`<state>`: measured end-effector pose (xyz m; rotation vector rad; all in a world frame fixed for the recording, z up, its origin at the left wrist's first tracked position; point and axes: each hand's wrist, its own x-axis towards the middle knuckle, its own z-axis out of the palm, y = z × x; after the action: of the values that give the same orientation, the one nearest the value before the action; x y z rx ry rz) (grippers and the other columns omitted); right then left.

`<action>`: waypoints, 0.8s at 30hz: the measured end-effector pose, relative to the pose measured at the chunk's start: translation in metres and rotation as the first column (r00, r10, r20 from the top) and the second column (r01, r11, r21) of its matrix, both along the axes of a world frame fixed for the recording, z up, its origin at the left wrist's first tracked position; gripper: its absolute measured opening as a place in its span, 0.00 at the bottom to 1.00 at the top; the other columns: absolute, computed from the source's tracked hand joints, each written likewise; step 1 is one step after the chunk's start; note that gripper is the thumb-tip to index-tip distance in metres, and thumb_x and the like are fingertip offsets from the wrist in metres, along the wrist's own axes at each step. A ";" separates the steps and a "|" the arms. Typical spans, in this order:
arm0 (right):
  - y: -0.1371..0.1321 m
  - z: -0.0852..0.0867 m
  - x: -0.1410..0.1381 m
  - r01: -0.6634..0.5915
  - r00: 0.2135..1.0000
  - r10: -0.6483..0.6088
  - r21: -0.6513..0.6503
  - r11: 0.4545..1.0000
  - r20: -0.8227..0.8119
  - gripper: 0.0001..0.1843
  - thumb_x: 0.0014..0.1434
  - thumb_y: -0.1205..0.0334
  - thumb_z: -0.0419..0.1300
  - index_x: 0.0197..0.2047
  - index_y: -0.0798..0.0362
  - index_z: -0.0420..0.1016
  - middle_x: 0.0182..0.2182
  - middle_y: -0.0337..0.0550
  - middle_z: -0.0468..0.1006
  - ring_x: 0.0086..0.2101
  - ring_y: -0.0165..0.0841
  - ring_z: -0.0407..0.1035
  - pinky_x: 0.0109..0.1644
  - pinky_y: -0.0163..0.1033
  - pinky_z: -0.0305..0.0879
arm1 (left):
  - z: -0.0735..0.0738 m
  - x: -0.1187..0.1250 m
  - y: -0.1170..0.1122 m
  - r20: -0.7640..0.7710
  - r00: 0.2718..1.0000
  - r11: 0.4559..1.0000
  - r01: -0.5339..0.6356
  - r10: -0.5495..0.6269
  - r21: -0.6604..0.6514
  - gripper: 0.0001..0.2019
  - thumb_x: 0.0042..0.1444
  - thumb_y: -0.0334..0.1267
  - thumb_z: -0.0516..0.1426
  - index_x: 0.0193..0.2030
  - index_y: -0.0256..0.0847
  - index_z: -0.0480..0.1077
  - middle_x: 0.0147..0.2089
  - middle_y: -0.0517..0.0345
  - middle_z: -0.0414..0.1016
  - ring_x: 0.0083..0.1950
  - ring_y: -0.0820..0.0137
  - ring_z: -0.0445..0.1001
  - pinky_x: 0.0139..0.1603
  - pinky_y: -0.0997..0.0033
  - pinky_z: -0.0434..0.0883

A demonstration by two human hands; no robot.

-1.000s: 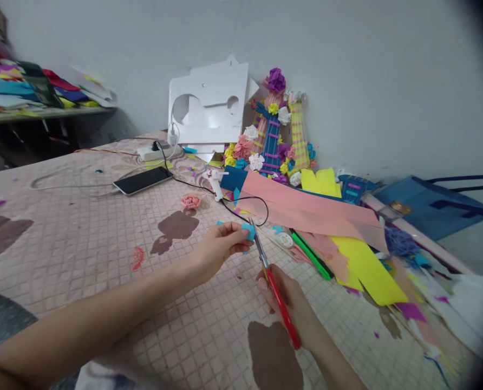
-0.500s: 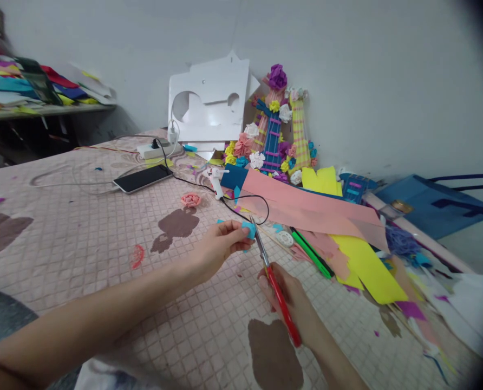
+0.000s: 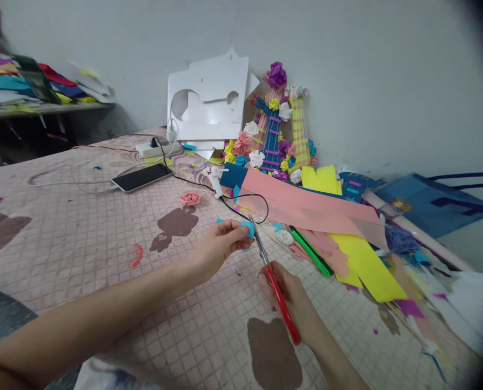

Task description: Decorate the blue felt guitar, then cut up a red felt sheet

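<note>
Clearly, in the head view, the left hand's (image 3: pixel 221 244) fingers pinch a small light-blue paper piece (image 3: pixel 248 229) on the near side of the white plastic glue gun (image 3: pixel 214 182), and the right hand (image 3: pixel 295 299) grips red-handled metal scissors (image 3: pixel 281 302), blades at the paper's edge. Cutting neatly likely wants a firm pinch, fingertips clear of the blades. Around the glue gun spreads a pinkish, grid-patterned tabletop (image 3: pixel 83 233), with a grey wall (image 3: pixel 367 81) behind.

Left hand (image 3: pixel 223 241): small sky-blue paper piece (image 3: pixel 247 229). Right hand (image 3: pixel 286 290): red-handled scissors (image 3: pixel 270 275), silver metal blades (image 3: pixel 261 247). Beneath both: pale pink table cover (image 3: pixel 209 330), grid-patterned, brown blotches (image 3: pixel 274 352). Beyond right hand: flat yellow paper sheet (image 3: pixel 371 271), long salmon-pink paper strip (image 3: pixel 306 201).
</note>
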<state>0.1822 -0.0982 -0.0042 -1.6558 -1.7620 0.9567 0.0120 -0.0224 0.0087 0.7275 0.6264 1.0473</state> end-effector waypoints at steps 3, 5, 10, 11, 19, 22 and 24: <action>0.000 -0.001 0.001 0.004 1.000 -0.004 -0.002 1.000 0.010 0.13 0.60 0.51 0.53 0.31 0.50 0.60 0.21 0.34 0.65 0.19 0.26 0.58 0.23 0.32 0.54 | 0.000 0.000 0.000 0.005 1.000 1.000 0.001 -0.001 0.001 0.10 0.48 0.36 0.65 0.29 0.35 0.69 0.31 0.59 0.74 0.33 0.75 0.73 0.41 0.72 0.68; -0.001 -0.001 0.002 0.008 1.000 -0.008 -0.003 1.000 0.020 0.12 0.60 0.52 0.54 0.31 0.50 0.60 0.21 0.33 0.65 0.19 0.26 0.57 0.22 0.32 0.54 | -0.001 0.000 0.000 0.008 1.000 1.000 -0.003 0.003 0.001 0.09 0.48 0.36 0.65 0.29 0.35 0.69 0.31 0.59 0.74 0.33 0.76 0.73 0.41 0.72 0.68; -0.002 0.001 0.001 0.019 1.000 -0.019 -0.001 1.000 0.012 0.13 0.60 0.53 0.54 0.29 0.49 0.57 0.21 0.33 0.64 0.19 0.25 0.55 0.21 0.31 0.53 | -0.003 0.000 0.001 0.013 1.000 1.000 0.002 -0.003 0.006 0.10 0.48 0.36 0.65 0.30 0.35 0.69 0.31 0.59 0.74 0.33 0.76 0.73 0.42 0.71 0.68; -0.002 0.002 0.001 0.021 1.000 -0.021 0.001 1.000 0.010 0.13 0.59 0.53 0.54 0.29 0.49 0.57 0.21 0.33 0.64 0.19 0.26 0.55 0.21 0.31 0.53 | -0.003 0.000 0.002 0.013 1.000 1.000 0.002 -0.002 0.007 0.10 0.48 0.36 0.65 0.30 0.35 0.69 0.31 0.59 0.74 0.33 0.75 0.73 0.42 0.71 0.68; -0.001 0.000 0.004 0.017 1.000 -0.017 0.027 0.999 0.017 0.13 0.60 0.54 0.54 0.28 0.50 0.58 0.20 0.33 0.64 0.20 0.26 0.57 0.23 0.32 0.53 | -0.003 -0.001 0.002 0.009 1.000 1.000 0.008 -0.008 -0.003 0.11 0.47 0.37 0.66 0.30 0.35 0.69 0.31 0.60 0.74 0.32 0.76 0.73 0.42 0.71 0.69; -0.001 0.000 0.004 0.015 1.000 -0.016 0.044 0.999 0.009 0.13 0.60 0.54 0.54 0.27 0.50 0.58 0.20 0.33 0.65 0.21 0.27 0.58 0.24 0.33 0.53 | -0.004 -0.001 0.003 0.007 1.000 1.000 0.015 -0.015 0.006 0.11 0.47 0.37 0.66 0.30 0.35 0.69 0.31 0.60 0.74 0.32 0.76 0.73 0.42 0.71 0.69; -0.001 0.002 0.004 0.013 1.000 -0.014 0.044 0.999 0.006 0.13 0.59 0.54 0.54 0.27 0.50 0.58 0.20 0.34 0.65 0.21 0.28 0.59 0.24 0.33 0.53 | -0.004 -0.002 0.003 0.005 1.000 1.000 0.018 -0.018 0.008 0.11 0.47 0.37 0.66 0.30 0.35 0.69 0.31 0.60 0.74 0.32 0.76 0.73 0.42 0.72 0.69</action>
<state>0.1859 -0.0988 -0.0026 -1.6428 -1.7608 0.9020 0.0103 -0.0189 0.0042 0.7355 0.6104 1.0351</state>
